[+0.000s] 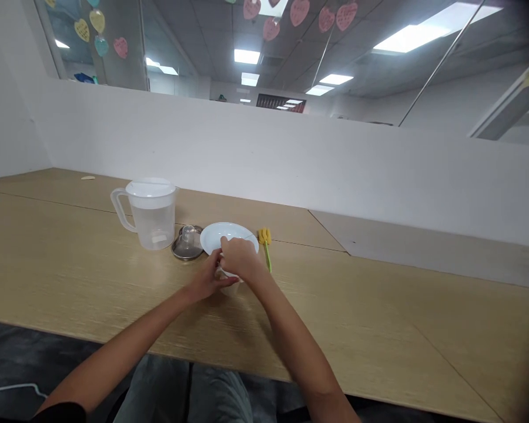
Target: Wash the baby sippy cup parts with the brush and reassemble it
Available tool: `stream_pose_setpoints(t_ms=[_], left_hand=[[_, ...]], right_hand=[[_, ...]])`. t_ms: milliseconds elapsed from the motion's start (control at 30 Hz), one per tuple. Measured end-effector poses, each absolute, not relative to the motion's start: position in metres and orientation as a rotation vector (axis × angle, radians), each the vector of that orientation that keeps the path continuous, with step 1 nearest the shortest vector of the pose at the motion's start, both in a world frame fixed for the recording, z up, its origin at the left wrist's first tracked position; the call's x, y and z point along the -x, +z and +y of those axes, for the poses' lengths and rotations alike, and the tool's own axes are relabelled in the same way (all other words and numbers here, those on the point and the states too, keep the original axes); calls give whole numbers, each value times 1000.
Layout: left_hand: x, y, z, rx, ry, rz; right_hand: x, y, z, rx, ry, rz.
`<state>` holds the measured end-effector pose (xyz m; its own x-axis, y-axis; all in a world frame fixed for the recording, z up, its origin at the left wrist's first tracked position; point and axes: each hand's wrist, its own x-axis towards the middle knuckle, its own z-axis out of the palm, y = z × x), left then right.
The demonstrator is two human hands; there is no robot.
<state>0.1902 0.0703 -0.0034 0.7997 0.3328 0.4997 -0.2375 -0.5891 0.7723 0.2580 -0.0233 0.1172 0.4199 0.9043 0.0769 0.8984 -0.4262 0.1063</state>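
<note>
My left hand (208, 278) curls round a small pale, see-through vessel (231, 289) in front of me, its thumb along the near side. Both hands cover much of it, so I cannot tell whether it is a cup or a bowl. Directly above its rim, my right hand (238, 256) is closed, knuckles up, and whatever its fingers hold is hidden. Just behind the hands lies a white plate (216, 235). A yellow-headed sponge brush (265, 237) with a green handle rests at the plate's right.
Left of the plate, a round metal dish (186, 253) carries a small clear glass (188, 234). Farther left stands a translucent lidded pitcher (153, 214) with liquid inside. A small pale piece (88, 177) lies near the wall. The wooden table (357, 317) meets a white wall behind.
</note>
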Motion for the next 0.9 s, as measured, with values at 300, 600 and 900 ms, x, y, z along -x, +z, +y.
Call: stream_pose_setpoints(t_ms=[300,600,900], left_hand=[[-190,-2,67,-2034,784,53],[-191,-1,60,-2037,831,119],[-186,-16,86,-2241,1084,-45]], right_hand=[[-279,118,-32,-2524,70,1822],[-266,124,-30,-2521,116,1722],[-273,121,-29,-2588,134,1702]])
